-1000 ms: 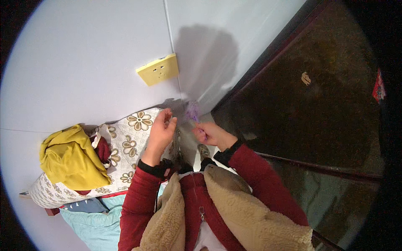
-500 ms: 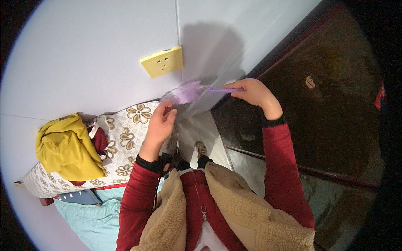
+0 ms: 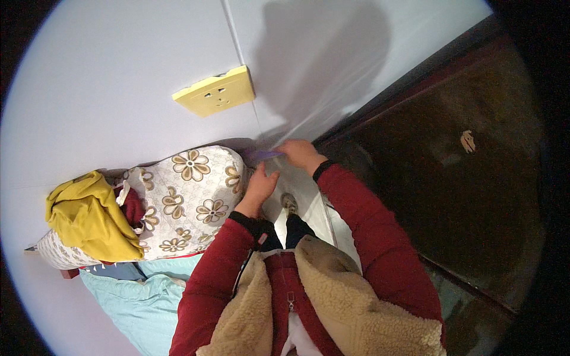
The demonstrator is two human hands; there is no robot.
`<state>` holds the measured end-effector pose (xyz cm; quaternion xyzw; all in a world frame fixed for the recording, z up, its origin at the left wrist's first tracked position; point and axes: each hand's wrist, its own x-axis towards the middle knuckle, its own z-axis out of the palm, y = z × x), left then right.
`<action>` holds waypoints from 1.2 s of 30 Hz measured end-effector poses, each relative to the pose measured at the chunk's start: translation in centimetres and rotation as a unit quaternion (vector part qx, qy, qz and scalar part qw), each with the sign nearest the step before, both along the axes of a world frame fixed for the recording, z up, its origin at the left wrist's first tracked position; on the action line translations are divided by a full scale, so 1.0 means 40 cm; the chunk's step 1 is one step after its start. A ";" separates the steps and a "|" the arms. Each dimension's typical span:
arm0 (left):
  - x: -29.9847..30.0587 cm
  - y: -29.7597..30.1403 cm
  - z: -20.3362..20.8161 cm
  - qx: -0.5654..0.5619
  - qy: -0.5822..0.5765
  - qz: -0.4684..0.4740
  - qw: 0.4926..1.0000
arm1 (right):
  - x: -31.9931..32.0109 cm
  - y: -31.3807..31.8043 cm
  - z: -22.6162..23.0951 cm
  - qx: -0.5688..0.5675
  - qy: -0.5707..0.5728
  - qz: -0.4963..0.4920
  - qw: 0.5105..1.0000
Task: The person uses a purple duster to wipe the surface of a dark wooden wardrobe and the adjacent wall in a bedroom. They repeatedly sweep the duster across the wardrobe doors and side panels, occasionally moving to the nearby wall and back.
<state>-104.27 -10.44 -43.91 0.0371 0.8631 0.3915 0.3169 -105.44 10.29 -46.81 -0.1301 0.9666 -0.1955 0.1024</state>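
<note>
My right hand is closed around the handle of a purple duster close to the wall corner. Of the duster, only a short purple stretch shows clearly. Its fluffy head is blurred and mostly lost in the dim gap behind the pillow end. My left hand is just below it, beside the rounded end of a white flowered pillow. Thumb and forefinger stand apart there, and nothing shows between them.
A yellow wall socket juts from the pale wall above. On the pillow lie a mustard cloth and a dark red one. Turquoise bedding spreads at lower left. A dark glossy panel stands on the right.
My right hand has moved left and down with the duster, whose head has dropped toward the gap by the pillow. My left hand has shifted right and lower. The view has moved closer to the wall.
</note>
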 end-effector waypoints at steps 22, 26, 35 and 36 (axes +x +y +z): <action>0.031 -0.051 0.029 -0.072 -0.026 0.087 0.993 | 0.052 0.127 0.058 -0.029 -0.150 -0.227 0.962; 0.067 -0.072 0.104 0.017 0.020 0.112 0.993 | 0.122 0.101 0.081 -0.156 -0.133 -0.235 0.950; 0.100 -0.191 0.238 0.145 0.034 0.080 0.986 | 0.384 0.027 0.356 -0.495 -0.164 -0.293 0.801; 0.102 -0.207 0.250 0.163 0.025 0.076 0.983 | 0.407 0.012 0.374 -0.506 -0.201 -0.324 0.774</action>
